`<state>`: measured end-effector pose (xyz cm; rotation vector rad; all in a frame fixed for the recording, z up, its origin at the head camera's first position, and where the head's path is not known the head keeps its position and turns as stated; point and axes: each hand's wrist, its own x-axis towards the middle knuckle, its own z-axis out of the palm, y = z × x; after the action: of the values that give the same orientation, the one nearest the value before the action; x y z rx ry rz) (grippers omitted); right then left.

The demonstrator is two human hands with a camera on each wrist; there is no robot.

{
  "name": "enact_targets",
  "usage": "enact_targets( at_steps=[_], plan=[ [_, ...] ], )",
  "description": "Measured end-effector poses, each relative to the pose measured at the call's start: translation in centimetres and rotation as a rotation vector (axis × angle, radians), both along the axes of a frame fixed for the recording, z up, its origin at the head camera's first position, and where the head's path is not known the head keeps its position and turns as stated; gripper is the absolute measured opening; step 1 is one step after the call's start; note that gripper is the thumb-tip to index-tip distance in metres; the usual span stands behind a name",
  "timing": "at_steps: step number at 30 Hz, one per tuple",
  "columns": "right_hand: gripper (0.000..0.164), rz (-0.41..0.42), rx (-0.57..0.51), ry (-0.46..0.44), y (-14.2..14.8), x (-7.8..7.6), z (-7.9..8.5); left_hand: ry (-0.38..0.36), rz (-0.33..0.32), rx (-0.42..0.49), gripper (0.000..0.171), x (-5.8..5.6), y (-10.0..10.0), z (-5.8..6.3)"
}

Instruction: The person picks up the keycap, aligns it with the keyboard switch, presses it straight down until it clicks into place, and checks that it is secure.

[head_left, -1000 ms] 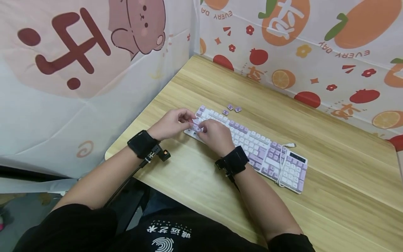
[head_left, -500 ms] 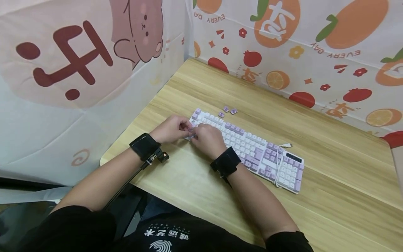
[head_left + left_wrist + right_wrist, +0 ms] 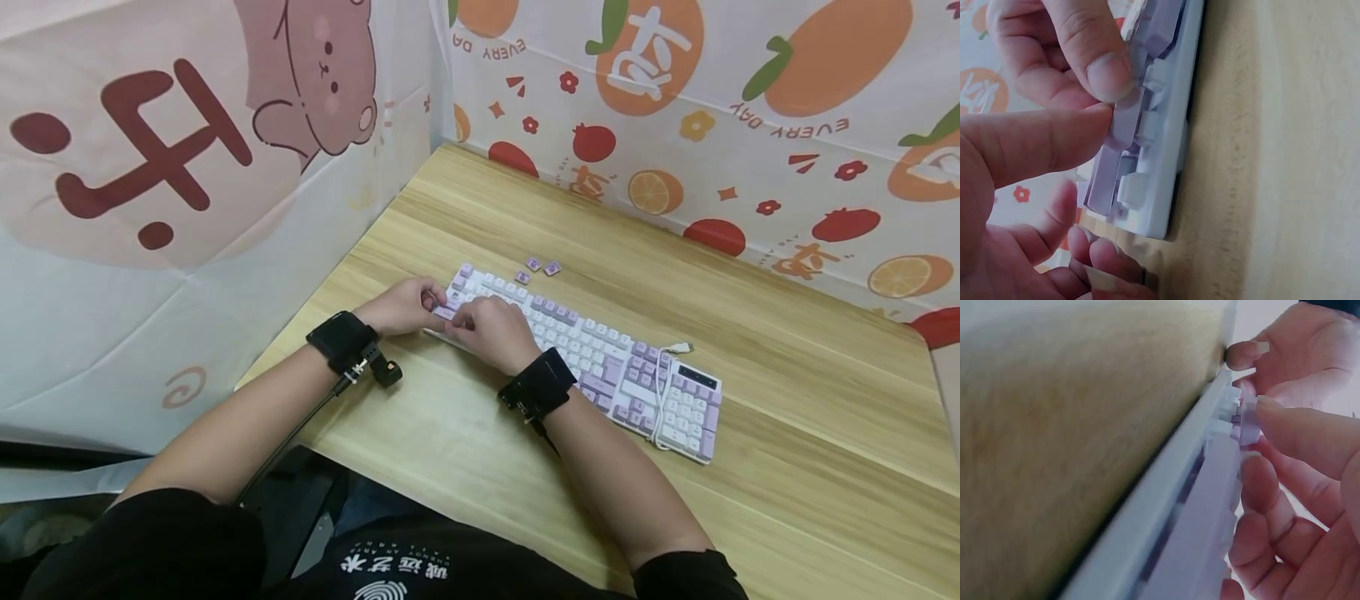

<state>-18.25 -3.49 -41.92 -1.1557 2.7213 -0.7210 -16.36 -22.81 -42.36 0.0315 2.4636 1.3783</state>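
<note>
A white and purple keyboard (image 3: 600, 354) lies at a slant on the wooden table. At its left end, my right hand (image 3: 495, 332) pinches a purple keycap (image 3: 1127, 119), thumb tip on its top and the other fingers curled close by. That keycap (image 3: 1249, 419) stands proud of its neighbours, over its switch, in the right wrist view. From the other side my left hand (image 3: 401, 307) reaches in. Its straight thumb (image 3: 1041, 140) touches the keycap's edge, while its other fingers rest loosely around the keyboard's corner. Both hands partly cover the left-end keys.
Several more purple keys surround the spot; three loose purple keycaps (image 3: 532, 264) lie behind the keyboard. A white cable (image 3: 662, 392) is folded across its right part, plug (image 3: 678, 348) at the back. Printed cloth (image 3: 585, 100) hangs behind the table and at the left.
My hands have parted slightly from where they met over the keyboard's left end, and the keycap between them is now down at the key row. The head view has shifted a little.
</note>
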Motion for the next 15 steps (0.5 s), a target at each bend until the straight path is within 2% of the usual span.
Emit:
enact_targets(
  at_steps=[8,12,15],
  plan=[
    [0.029,-0.087,-0.027,-0.202,0.3,-1.2,0.4,-0.070,-0.021,-0.015,0.042,-0.8,0.1,0.5],
    [0.032,-0.083,-0.007,-0.255,0.2,-1.8,0.6,-0.082,-0.040,-0.048,0.042,-0.9,0.0,0.7],
    [0.032,-0.075,0.032,-0.260,0.1,-2.0,0.8,-0.093,-0.050,-0.079,0.041,-1.0,0.0,0.7]
  ],
)
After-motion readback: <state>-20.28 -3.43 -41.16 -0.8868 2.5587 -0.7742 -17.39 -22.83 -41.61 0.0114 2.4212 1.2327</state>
